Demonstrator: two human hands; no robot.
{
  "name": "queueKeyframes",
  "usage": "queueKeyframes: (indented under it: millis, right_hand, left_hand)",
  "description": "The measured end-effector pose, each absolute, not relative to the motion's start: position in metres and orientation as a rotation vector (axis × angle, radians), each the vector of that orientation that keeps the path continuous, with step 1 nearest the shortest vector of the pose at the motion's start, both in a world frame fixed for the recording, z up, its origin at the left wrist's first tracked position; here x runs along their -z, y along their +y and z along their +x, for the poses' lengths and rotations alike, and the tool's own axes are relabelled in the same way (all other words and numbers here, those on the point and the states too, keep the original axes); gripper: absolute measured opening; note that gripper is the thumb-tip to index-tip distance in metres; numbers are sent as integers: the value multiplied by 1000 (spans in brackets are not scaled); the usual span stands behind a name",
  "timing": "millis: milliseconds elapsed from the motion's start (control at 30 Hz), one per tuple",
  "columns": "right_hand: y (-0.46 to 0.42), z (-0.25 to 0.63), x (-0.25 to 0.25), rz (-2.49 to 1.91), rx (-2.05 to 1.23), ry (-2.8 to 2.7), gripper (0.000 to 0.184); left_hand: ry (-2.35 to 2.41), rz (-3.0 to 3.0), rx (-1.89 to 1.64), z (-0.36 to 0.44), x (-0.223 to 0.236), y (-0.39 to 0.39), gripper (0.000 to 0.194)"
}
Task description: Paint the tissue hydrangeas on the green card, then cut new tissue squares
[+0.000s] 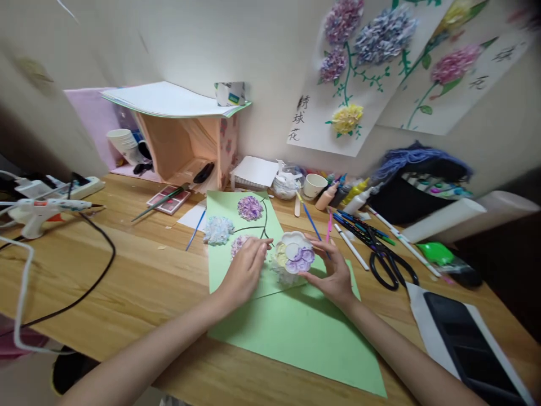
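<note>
My right hand (333, 274) grips a white flower-shaped paint palette (293, 248) by its right edge, thumb below and fingers above. Purple and pale yellow paint lies in its wells. My left hand (245, 264) is to the left of the palette, fingers pressed together; whatever they may pinch is hidden. Beneath both hands is green paper (291, 338), with a smaller green sheet on top. That sheet bears a purple textured flower (249, 208), a pale blue flower (218, 230) and dark stems. A pink flower (239, 246) is partly covered by my left hand.
Black scissors (391, 262), pens and a blue brush (310, 217) lie to the right. Paint bottles (338, 194) and a paper cup (315, 186) stand behind. At left are a glue gun (42, 211) and a black cable (107, 265). An orange box (181, 141) stands at the back.
</note>
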State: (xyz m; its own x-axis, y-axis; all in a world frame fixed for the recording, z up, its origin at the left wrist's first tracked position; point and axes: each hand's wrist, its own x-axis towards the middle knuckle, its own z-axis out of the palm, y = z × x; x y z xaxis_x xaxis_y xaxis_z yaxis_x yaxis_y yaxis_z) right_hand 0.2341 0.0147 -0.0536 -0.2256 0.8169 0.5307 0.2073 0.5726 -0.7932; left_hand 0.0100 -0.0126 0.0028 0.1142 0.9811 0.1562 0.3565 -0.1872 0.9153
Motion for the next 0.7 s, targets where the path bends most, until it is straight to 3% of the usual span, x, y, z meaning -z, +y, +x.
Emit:
queueKeyframes:
  millis: [300,600,700]
  right_hand:
    - [13,237,45,-696,-831,-2003,65]
    - [14,238,35,-627,-890,-2194,66]
    - [16,240,38,-625,-907,-2166,78]
  left_hand:
    - [1100,1053,-873,14,14,10,46]
    - [1067,1238,-591,4,4,7,32]
    - [1048,1283,-544,3,2,6,33]
